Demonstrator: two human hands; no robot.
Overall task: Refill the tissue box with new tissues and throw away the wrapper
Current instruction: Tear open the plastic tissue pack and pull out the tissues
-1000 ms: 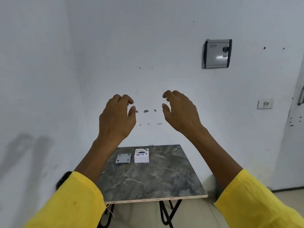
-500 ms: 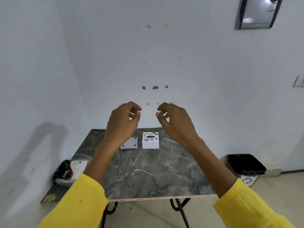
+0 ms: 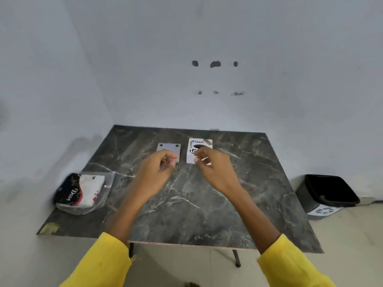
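Left hand [image 3: 158,169] and right hand [image 3: 211,165] loosely curled, empty, above dark marble-patterned table [image 3: 207,204], before white square tissue box [image 3: 198,146], clear-wrapped tissue pack [image 3: 83,192] far left, black bin [image 3: 327,192] right.

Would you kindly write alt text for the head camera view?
Two bare hands, left and right, hover with curled, empty fingers over a dark marble table, just in front of a white tissue box and a grey plate. A wrapped tissue pack lies at the table's left edge; a black bin stands on the floor to the right.
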